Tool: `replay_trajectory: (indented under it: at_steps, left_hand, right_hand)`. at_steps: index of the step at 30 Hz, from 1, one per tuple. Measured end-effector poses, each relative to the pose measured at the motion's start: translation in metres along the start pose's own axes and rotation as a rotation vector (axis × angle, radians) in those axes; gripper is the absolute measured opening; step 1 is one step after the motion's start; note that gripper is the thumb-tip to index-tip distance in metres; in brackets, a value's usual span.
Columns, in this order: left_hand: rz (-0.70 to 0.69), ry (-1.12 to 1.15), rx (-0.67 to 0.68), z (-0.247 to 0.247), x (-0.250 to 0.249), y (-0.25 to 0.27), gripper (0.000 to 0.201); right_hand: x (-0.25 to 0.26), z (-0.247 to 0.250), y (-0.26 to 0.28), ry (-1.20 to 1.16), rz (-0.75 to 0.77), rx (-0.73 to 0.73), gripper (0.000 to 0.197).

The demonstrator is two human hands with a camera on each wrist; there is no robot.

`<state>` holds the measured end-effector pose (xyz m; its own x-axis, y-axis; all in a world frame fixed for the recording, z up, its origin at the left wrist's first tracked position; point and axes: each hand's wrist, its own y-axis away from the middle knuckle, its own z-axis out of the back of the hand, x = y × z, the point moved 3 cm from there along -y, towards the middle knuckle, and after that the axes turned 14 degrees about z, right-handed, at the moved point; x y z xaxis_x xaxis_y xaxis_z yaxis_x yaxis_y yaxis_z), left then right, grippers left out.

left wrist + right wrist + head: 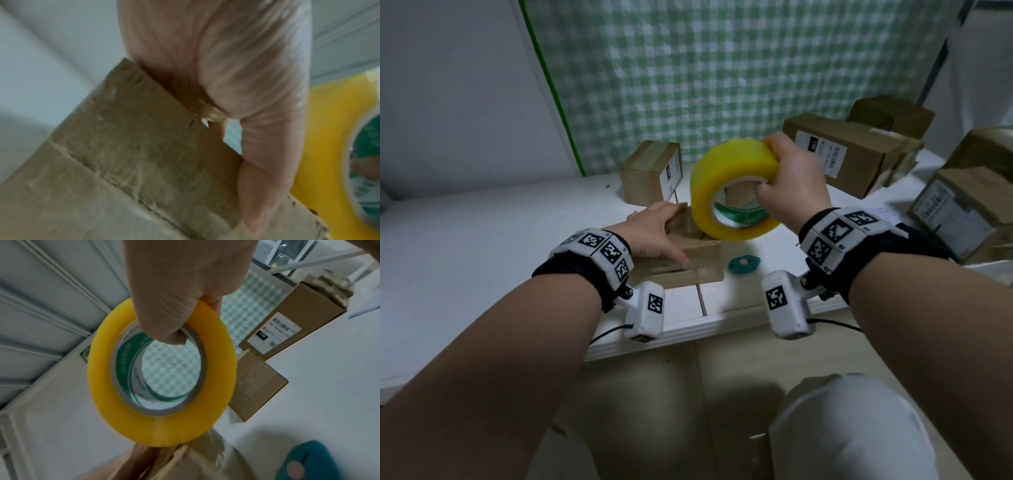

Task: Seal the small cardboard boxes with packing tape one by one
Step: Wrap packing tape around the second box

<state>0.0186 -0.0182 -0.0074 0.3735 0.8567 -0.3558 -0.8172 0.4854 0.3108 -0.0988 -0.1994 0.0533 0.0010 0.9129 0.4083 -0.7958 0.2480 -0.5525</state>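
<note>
- The white table [482, 233] carries everything, and your fingers work near its front edge.
- Beyond your right fingers and off to their outer side, a group of labelled cardboard boxes [839, 150] stands against the green checked cloth [722, 68]; some wear shiny tape across the top.
- Past your left fingertips, further back on the table, a single taped box [650, 173] stands upright with a white label on its side.
- Under your left palm lies the small cardboard box [688, 260], flat on the table, its top flaps meeting in a seam.
- Your left hand [654, 233] lies over that box with fingers fairly straight, pressing the flap down; in the left wrist view the thumb [267, 162] crosses the flap's edge. That picture is blurred, so the rest of the grip is probably a flat press, though you cannot be sure.
- The yellow roll of packing tape [732, 192] hangs on edge in your right hand [794, 185], its lower rim touching or just above the box top, right beside your left fingers.
- Your right fingers curl over the outside of the roll while the thumb [164, 318] hooks through the core, gripping it firmly.
- Just below your right wrist, beside the box, a small teal cutter [743, 264] lies on the table.
</note>
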Motion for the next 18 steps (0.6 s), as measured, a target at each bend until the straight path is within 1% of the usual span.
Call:
replay_trajectory:
  at_steps: [2, 5, 7, 11, 18]
  left_hand:
    - [-0.001, 0.011, 0.005, 0.0, 0.001, 0.0, 0.116]
    - [0.017, 0.039, 0.013, -0.001, 0.002, 0.0, 0.128]
    - [0.028, 0.038, 0.01, -0.002, 0.002, -0.002, 0.133]
    - [0.017, 0.001, -0.011, -0.004, 0.0, -0.003, 0.125]
    - [0.031, -0.096, -0.033, -0.006, 0.002, -0.006, 0.115]
  right_hand:
    - [-0.01, 0.01, 0.001, 0.067, -0.008, 0.013, 0.041]
    - [-0.024, 0.016, 0.01, 0.156, -0.017, 0.053, 0.041]
    - [-0.029, 0.013, 0.017, 0.167, -0.025, 0.068, 0.042]
    - [-0.038, 0.004, 0.026, 0.151, -0.052, 0.08, 0.044]
    - [-0.047, -0.007, 0.03, 0.146, -0.066, 0.101, 0.037]
